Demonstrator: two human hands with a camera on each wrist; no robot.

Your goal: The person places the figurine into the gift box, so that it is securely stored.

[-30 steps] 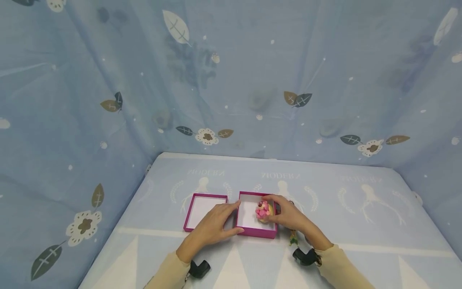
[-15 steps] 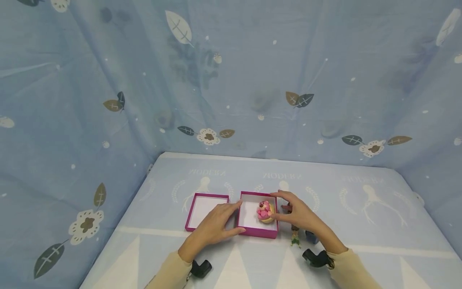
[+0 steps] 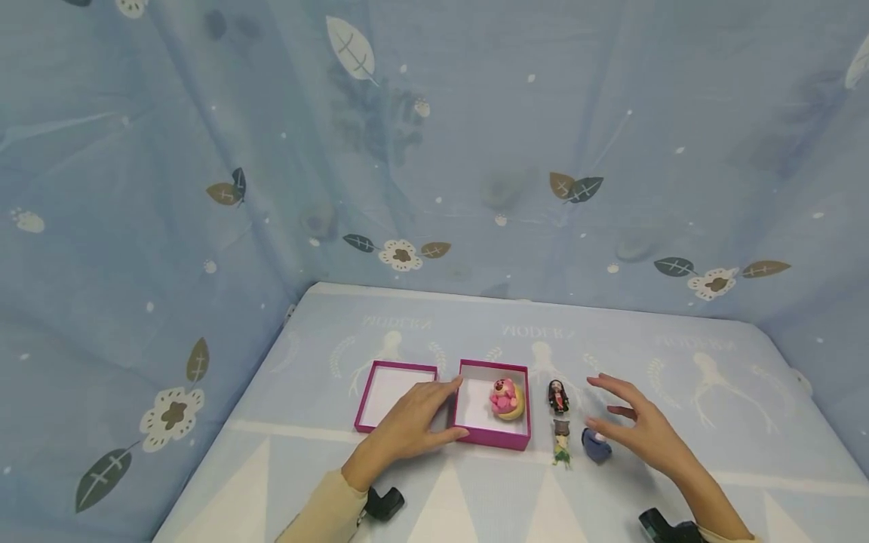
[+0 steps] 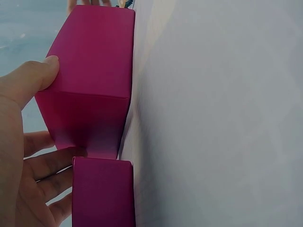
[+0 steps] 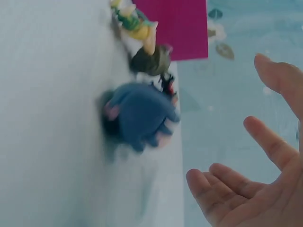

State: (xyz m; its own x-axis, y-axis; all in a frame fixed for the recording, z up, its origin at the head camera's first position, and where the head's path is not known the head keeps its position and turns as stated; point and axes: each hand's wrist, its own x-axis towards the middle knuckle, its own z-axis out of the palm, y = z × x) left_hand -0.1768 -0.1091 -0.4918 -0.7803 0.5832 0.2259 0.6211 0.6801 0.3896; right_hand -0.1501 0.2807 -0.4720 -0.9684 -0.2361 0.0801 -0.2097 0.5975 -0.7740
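L hand [image 3: 410, 422]: fingers relaxed, thumb + tips resting on box [image 3: 495, 439]; prob. best pressed lightly so it doesn't skid. R hand [image 3: 641, 428]: fingers spread, nothing held; IMO pinch gently. Qty: 1 box, R of L fingertips; 1 lid [image 3: 388, 392], just L of L fingers; 4 figs: pink bear [image 3: 504, 397] in box, betw. hands; blue one [image 3: 596, 447] just off R thumb; green one [image 3: 561, 445] + dark-haired one [image 3: 558, 397] L of R fingers.

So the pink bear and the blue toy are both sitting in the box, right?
Not quite: the blue toy is outside the box, on the table near the right hand, as the head view shows. The pink bear is inside.
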